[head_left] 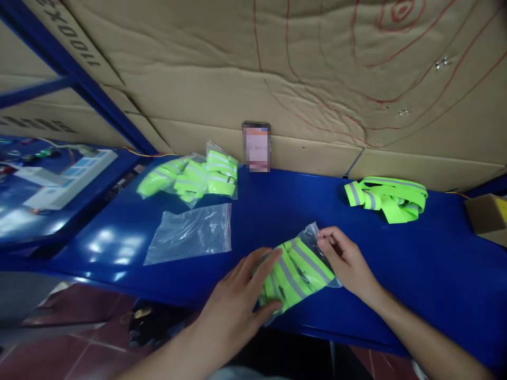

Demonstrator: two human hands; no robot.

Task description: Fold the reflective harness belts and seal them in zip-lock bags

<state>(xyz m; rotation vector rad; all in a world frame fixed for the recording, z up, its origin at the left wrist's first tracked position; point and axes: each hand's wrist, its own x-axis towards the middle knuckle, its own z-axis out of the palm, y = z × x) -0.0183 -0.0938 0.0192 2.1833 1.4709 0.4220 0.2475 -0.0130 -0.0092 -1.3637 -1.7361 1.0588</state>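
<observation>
Near the front edge of the blue table, a clear zip bag (311,232) holds a folded neon-yellow reflective strap (295,269) with grey stripes. My left hand (249,282) grips the bag's left end, thumb in front and fingers over the top. At the bag's upper right corner, my right hand (343,256) pinches the zip edge between thumb and fingers. An empty clear zip bag (190,234) lies flat to the left. Farther back sit several bagged neon straps (192,177). A loose, unbagged reflective strap (390,198) lies coiled at the right.
A phone (257,148) leans upright against the cardboard wall (190,95) behind the table (301,198). To the left, a white power strip (75,177) lies beyond a blue metal frame post (106,89). A cardboard box (485,216) stands at the right edge.
</observation>
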